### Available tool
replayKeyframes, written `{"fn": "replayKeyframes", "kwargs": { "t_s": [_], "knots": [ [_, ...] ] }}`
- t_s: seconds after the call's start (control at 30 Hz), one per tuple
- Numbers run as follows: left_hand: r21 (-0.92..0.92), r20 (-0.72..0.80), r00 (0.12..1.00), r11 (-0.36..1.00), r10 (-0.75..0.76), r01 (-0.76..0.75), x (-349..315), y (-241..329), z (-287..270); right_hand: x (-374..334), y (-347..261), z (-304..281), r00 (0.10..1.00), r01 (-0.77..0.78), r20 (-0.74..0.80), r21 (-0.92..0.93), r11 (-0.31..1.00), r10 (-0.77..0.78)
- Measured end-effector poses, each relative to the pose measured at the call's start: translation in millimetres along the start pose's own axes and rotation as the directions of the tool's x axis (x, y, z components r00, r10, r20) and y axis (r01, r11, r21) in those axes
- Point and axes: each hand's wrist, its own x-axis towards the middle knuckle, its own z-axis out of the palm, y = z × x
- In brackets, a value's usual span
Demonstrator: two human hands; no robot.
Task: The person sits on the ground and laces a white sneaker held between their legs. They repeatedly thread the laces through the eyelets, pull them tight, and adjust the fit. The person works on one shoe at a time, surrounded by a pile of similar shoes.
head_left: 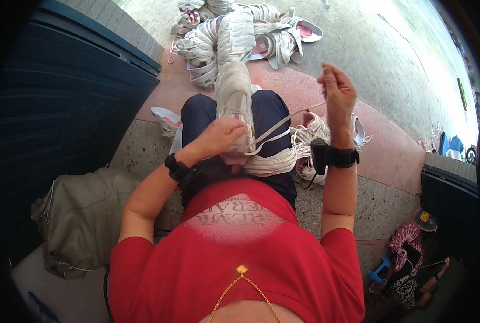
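Left hand (pixel 218 139) rests on the shoe (pixel 234 102), finger grip unclear; right hand (pixel 338 90) holds a lace (pixel 283 121) in curled fingers. Looped laces (pixel 272 164) lie near the lap's (pixel 272 107) right edge.

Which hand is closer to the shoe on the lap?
Left. The left hand is right at the shoe, by its laces; the right hand is raised away to its right.

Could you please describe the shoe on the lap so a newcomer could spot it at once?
Find the red shirt, then the dark trousers beyond its hem. On the lap lies one pale shoe, toe pointing toward the shoe pile. Unlike those piled shoes, it has a white lace drawn out to the right.
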Motion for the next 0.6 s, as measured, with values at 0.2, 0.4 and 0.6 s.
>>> {"fn": "replayKeyframes", "kwargs": {
  "t_s": [0.2, 0.4, 0.6],
  "knots": [
    [0.247, -0.219, 0.973, 0.969, 0.072, -0.016, 26, -40, -19, -37, 22, 42, 0.823, 0.355, 0.555, -0.332, 0.874, -0.123],
    [0.382, -0.228, 0.961, 0.922, 0.157, -0.06, 32, -44, 0, -80, 85, 87, 0.797, 0.429, 0.602, -0.502, 0.751, -0.053],
    [0.332, -0.227, 0.965, 0.942, 0.127, -0.046, 30, -46, -1, -81, 88, 96, 0.811, 0.466, 0.583, -0.585, 0.664, -0.056]
  ]
}}
